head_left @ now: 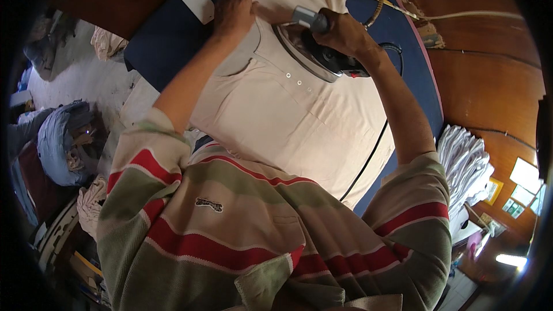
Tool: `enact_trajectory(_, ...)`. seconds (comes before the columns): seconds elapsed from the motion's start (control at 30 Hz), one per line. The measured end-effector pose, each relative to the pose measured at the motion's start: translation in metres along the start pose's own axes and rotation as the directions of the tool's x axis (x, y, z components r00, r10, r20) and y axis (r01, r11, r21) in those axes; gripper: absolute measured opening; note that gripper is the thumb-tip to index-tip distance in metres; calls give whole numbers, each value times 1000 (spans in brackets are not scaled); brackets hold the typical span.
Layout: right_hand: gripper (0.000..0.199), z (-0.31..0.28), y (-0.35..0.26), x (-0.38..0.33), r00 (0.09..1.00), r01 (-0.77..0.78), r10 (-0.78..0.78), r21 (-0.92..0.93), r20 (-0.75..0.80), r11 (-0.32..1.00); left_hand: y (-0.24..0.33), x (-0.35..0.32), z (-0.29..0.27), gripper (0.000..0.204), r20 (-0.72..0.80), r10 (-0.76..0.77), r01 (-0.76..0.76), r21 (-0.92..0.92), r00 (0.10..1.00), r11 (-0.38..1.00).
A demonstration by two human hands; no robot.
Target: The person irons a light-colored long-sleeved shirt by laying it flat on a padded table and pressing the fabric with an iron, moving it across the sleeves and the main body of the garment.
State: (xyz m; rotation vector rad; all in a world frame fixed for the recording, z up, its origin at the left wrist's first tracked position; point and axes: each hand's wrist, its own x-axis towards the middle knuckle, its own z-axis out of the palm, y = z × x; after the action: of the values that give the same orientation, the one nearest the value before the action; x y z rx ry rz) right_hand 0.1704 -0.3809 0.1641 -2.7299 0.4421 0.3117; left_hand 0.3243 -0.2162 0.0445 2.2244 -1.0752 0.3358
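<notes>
A pale beige shirt (271, 103) with a short row of buttons lies spread on a dark blue padded ironing surface (158, 40). My right hand (345, 34) is wrapped round the grey-ended handle of a clothes iron (308, 55). The iron rests on the shirt's upper part, right of the buttons. At the shirt's upper left edge, my left hand (235, 14) lies with fingers stretched out, close to the cloth. Its fingertips are partly hard to make out. Just left of it is a flat white card-like piece (197, 3).
A black cord (368, 158) trails across the shirt. A braided cable (377, 11) runs behind the iron beside a wooden wall (478, 69). Stacked white garments (464, 161) stand at right. Bundles of blue cloth (66, 144) lie at left.
</notes>
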Motion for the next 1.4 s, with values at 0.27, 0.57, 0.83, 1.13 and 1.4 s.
enact_trajectory(0.27,30,1,24,-26,934,356,-351,-99,58,929,-5,-38,19,28,162,147,-107,-234,976,966)
enact_trajectory(0.57,37,2,30,17,973,217,-225,-122,-58,968,6,-32,-1,26,318,181,-161,-90,931,983)
enact_trajectory(0.83,42,3,56,24,981,129,-133,-41,-144,991,20,-52,-9,15,434,360,-371,-63,826,927)
enact_trajectory(1.13,41,-2,5,-8,932,357,-334,-200,138,912,13,-58,-5,20,188,183,-89,-420,965,903)
enact_trajectory(1.4,41,5,0,15,900,434,-414,-206,135,877,11,-52,-7,29,176,-223,284,-635,959,719)
